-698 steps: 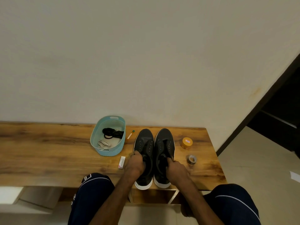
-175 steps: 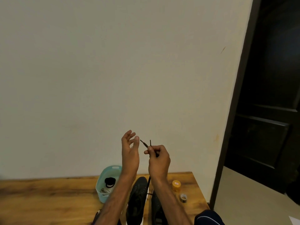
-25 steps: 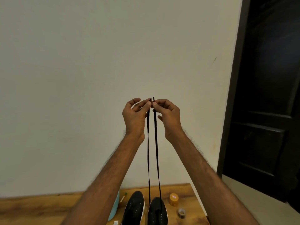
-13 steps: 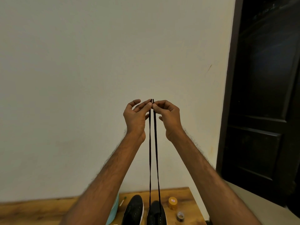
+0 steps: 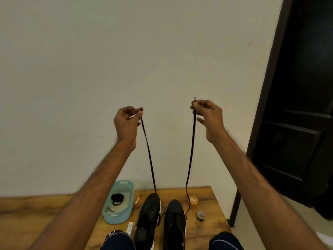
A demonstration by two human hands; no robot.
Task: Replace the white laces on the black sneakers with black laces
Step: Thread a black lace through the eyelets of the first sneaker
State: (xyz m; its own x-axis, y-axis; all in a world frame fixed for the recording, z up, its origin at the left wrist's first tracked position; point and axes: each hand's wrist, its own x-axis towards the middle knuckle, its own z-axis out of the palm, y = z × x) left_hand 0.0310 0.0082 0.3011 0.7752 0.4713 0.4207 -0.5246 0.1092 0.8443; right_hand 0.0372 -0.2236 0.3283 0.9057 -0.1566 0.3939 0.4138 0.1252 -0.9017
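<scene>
Two black sneakers stand side by side on the wooden table (image 5: 36, 210), the left sneaker (image 5: 148, 219) and the right sneaker (image 5: 174, 221). A black lace (image 5: 191, 154) runs up from the right sneaker in two strands. My left hand (image 5: 127, 123) pinches one end, raised high in front of the wall. My right hand (image 5: 207, 116) pinches the other end at about the same height. The two strands hang apart, the left one passing over the left sneaker's toe. No white laces are on the sneakers.
A light blue basket (image 5: 119, 202) left of the sneakers holds a coiled black lace (image 5: 117, 198) and something pale. A yellow tape roll (image 5: 193, 202) and a small grey roll (image 5: 200, 215) sit right of the sneakers. A small white tube (image 5: 129, 227) lies near my knee. A dark door (image 5: 297, 105) stands at right.
My hands, which held the two lace ends together half a second ago, have moved apart sideways, spreading the two strands. The view has tilted down, showing more of the table.
</scene>
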